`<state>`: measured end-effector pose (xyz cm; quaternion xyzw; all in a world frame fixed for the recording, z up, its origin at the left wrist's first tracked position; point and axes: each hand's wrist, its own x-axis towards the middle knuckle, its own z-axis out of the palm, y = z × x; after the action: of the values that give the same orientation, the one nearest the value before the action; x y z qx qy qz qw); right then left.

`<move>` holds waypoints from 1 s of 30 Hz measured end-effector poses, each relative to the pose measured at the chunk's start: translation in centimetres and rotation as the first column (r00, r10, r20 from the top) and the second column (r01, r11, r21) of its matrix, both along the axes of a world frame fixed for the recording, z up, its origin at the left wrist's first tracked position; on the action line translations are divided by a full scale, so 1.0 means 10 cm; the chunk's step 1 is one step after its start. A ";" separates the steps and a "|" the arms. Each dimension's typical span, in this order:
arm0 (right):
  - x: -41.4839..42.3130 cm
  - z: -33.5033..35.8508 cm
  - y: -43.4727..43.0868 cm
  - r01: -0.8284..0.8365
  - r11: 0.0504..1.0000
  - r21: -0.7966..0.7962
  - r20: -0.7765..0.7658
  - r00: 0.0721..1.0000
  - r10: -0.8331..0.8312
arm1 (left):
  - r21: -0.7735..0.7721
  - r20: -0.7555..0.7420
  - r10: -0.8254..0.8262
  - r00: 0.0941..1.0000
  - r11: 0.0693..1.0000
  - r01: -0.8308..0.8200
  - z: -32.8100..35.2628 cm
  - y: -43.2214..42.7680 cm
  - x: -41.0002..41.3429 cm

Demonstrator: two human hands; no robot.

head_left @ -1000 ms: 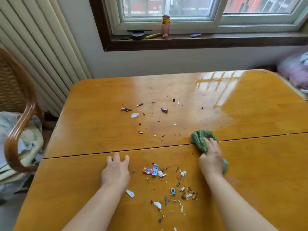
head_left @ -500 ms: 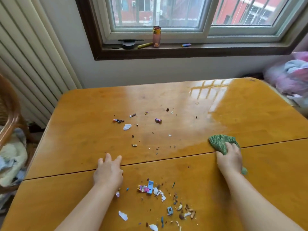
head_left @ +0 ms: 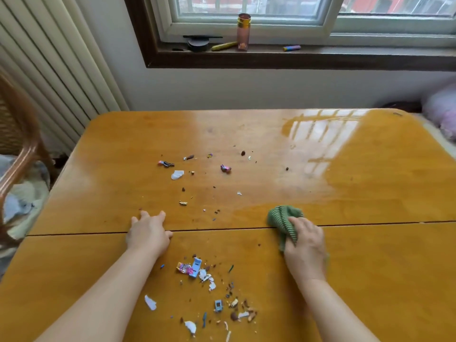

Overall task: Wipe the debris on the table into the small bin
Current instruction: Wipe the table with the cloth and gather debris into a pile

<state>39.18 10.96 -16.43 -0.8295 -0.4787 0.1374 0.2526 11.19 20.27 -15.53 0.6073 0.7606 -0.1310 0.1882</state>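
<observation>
Clamping the bunched green ribbed cloth (head_left: 283, 217) in its grip, the right hand (head_left: 304, 245) presses on the glossy orange wooden surface (head_left: 382, 267), with all the debris lying to its left: sparse scraps (head_left: 177, 174) beyond the seam, and a denser pile (head_left: 196, 267) of paper, plastic and brown crumbs nearer. The left hand (head_left: 148, 233) lies flat beside that pile with its fingers spread; no bin shows.

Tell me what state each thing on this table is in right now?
left hand: flat on the table, fingers spread.
right hand: gripping the green cloth.
green cloth: bunched, lying across the table's seam.
debris: scattered, unswept, densest between the arms.
pink bottle: upright on the windowsill.
</observation>
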 end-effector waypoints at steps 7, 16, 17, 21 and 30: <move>-0.25 0.02 -0.02 -0.340 0.940 0.037 0.069 0.939 0.337 | -0.015 -0.004 0.008 1.000 1.000 -0.008 -0.01 -0.01 0.00; -0.17 0.03 -0.11 -0.383 0.880 -0.280 0.382 0.797 0.468 | -0.023 -0.005 0.004 1.000 1.000 -0.004 -0.01 -0.02 0.03; -0.17 0.03 -0.19 -0.386 0.881 -0.274 0.376 0.800 0.468 | -0.028 -0.004 0.000 1.000 1.000 0.000 -0.01 -0.04 0.02; -0.26 -0.02 -0.58 -0.419 0.865 -0.275 0.395 0.772 0.499 | -0.020 -0.024 -0.031 0.999 0.999 0.031 0.01 -0.06 0.02; -0.43 0.05 -0.51 -0.339 0.859 -0.383 0.345 0.811 0.473 | -0.024 -0.034 -0.058 0.998 0.998 0.057 0.06 -0.09 0.02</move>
<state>34.88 5.87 -15.97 -0.7443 -0.6631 0.0755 -0.0246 11.42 19.34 -14.90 0.6243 0.7446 -0.1556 0.1778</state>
